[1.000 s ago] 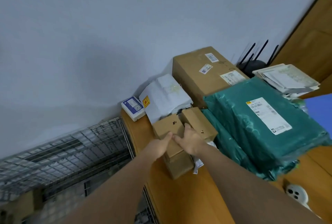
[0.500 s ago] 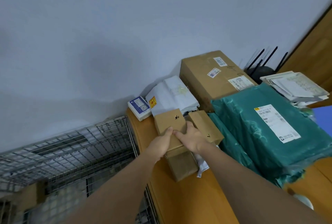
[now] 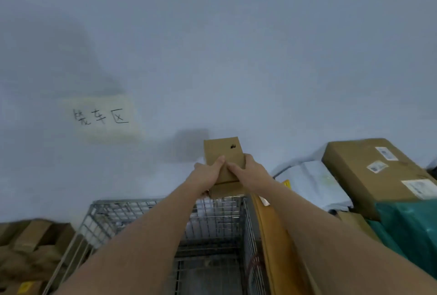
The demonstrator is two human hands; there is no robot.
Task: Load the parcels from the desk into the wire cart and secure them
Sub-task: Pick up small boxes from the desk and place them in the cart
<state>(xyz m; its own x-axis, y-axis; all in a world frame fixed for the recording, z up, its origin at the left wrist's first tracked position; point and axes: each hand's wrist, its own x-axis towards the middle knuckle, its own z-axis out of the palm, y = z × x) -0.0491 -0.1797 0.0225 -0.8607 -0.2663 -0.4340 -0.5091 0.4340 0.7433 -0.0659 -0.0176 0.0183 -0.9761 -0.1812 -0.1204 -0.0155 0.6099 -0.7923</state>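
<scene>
A small brown cardboard box (image 3: 223, 150) with a black mark on top is held in the air above the far right corner of the wire cart (image 3: 142, 207). My left hand (image 3: 208, 172) grips its left side and my right hand (image 3: 246, 171) its right side. A second brown piece (image 3: 227, 190) shows just under the box between my wrists. On the wooden desk (image 3: 272, 247) to the right lie a large cardboard box (image 3: 369, 171), a white soft parcel (image 3: 314, 183) and a green plastic parcel (image 3: 411, 230).
A paper sign (image 3: 101, 117) with handwriting hangs on the grey wall above the cart. Brown cardboard boxes (image 3: 30, 247) are piled left of the cart. The desk edge runs along the cart's right side.
Both hands have lifted the small box off the desk and carried it left, over the cart. The view has swung left, so the cart and wall sign now show.
</scene>
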